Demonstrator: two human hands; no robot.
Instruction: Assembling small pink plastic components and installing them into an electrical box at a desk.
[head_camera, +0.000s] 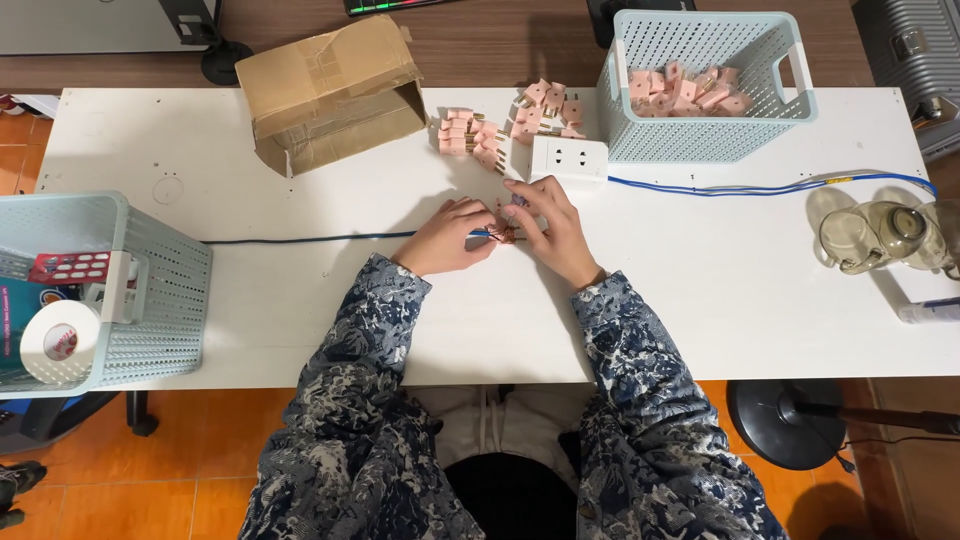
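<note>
My left hand (450, 238) and my right hand (553, 228) meet at the middle of the white table (700, 300). Between their fingertips sits the end of a blue cable (300, 239) with bare copper-coloured wire strands (503, 234). Both hands pinch at this cable end; the fingers hide most of it. A small dark piece lies under my right fingertips, too hidden to identify. A white power socket block (568, 158) lies just beyond my hands. Loose pink plugs with metal pins (470, 135) are heaped beside it.
A pale blue perforated basket (770, 130) at the back right holds more pink plugs. A torn cardboard box (330, 90) sits back left. Another pale basket (150, 290) with a tape roll (58, 342) hangs at the left edge. A glass jug (875, 235) stands right.
</note>
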